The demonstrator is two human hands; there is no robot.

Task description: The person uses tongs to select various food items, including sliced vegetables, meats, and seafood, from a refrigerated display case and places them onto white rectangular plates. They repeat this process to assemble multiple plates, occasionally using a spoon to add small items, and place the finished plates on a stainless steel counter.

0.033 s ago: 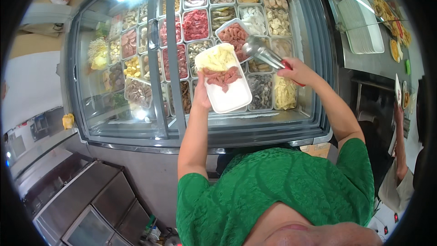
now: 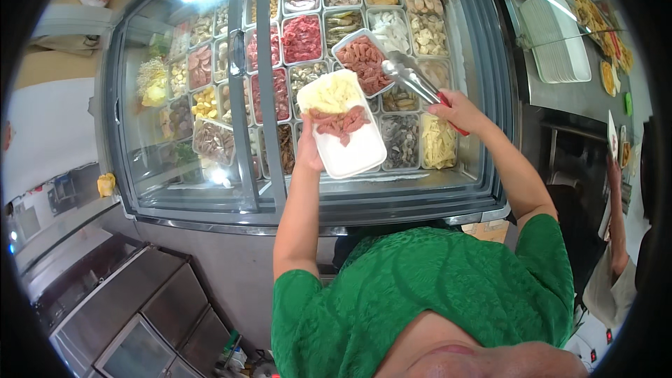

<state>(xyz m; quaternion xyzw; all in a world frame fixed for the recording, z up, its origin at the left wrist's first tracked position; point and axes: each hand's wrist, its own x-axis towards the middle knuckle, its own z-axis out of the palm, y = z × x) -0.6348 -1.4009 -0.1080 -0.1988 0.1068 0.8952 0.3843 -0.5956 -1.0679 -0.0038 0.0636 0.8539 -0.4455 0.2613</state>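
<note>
My left hand [image 2: 309, 148] grips a white rectangular tray [image 2: 353, 157] by its left edge, tilted above the food case. Pale yellow strips [image 2: 332, 93] fill the tray's far end, with reddish-brown meat strips [image 2: 341, 124] beside them; its near end is bare white. Closed around the red handle of metal tongs [image 2: 414, 82], my right hand [image 2: 456, 110] is to the right of the tray. The tong tips are over the right edge of a tub of similar meat strips [image 2: 362, 60], which sits askew on the other tubs. Whether the tips hold anything, I cannot tell.
Several tubs of meat, seafood and vegetables fill the case [image 2: 392, 213]. Sliding glass frame bars [image 2: 264, 84] cross it left of my left hand. A stack of white trays [image 2: 554, 38] stands on the right counter. Another person's arm [image 2: 617, 217] shows at far right.
The tray has shifted slightly nearer to me. The tong tips have moved a little to the right, from the meat tub's edge. Both hands keep their hold.
</note>
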